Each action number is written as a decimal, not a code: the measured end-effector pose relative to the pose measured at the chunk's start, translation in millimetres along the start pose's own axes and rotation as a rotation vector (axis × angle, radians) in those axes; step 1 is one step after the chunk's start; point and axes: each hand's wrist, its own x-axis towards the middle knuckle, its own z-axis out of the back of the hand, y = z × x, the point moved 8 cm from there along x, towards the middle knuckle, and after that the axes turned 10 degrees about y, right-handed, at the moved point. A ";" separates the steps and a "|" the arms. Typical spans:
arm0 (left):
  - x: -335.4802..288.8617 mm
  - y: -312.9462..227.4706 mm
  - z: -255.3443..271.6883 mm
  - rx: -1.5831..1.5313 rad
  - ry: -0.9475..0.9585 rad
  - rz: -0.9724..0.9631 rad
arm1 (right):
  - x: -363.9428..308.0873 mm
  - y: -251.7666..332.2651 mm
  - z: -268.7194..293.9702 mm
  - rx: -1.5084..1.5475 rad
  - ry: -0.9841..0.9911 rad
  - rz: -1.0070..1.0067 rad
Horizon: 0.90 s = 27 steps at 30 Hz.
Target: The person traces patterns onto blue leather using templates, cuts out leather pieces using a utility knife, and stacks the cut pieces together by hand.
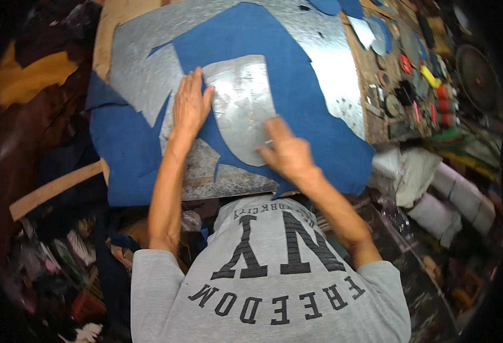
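Observation:
A blue sheet, leather-like with ragged edges and cut-outs, is spread over a metal-topped work table. On the sheet lies a silver-grey flat template with a rounded near end. My left hand rests flat along the template's left edge, its fingers stretched out and pointing away. At the lower right edge of the template is my right hand, slightly blurred, with the fingers bent together. A small pale tip shows between its thumb and fingers; the rest of that object is hidden.
Along the table's right side are spools, a yellow tool and other small items. A round dark disc stands at far right. White wrapped rolls lie below. A wooden bar juts out left.

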 end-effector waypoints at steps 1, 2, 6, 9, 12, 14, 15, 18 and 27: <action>7.3 13.6 -12.1 0.003 0.060 0.021 | 3.3 22.1 -17.8 0.013 0.140 -0.058; 13.9 23.8 -22.3 0.008 0.118 0.041 | 2.5 34.9 -31.8 0.026 0.276 -0.114; 35.4 12.1 -20.3 -0.055 0.181 0.037 | -4.3 39.7 -37.1 0.066 0.155 -0.124; 47.5 30.4 -11.9 -0.248 0.165 0.090 | -9.4 39.2 -33.7 0.035 0.136 -0.147; 47.8 20.9 1.0 -0.763 0.280 0.224 | -21.7 36.9 -28.3 0.026 0.050 -0.152; 36.2 -17.4 16.1 -1.289 0.409 0.168 | -41.6 46.5 -11.3 0.041 -0.086 -0.114; 27.7 -42.8 29.2 -1.488 0.516 0.062 | -56.9 48.4 4.3 0.131 -0.272 -0.046; 3.6 -71.6 38.1 -1.504 0.587 -0.048 | -107.6 17.3 32.8 0.264 -0.667 -0.166; -138.0 -95.8 -80.4 -0.111 0.544 -0.439 | -229.7 -95.6 -32.0 1.264 -0.783 -0.605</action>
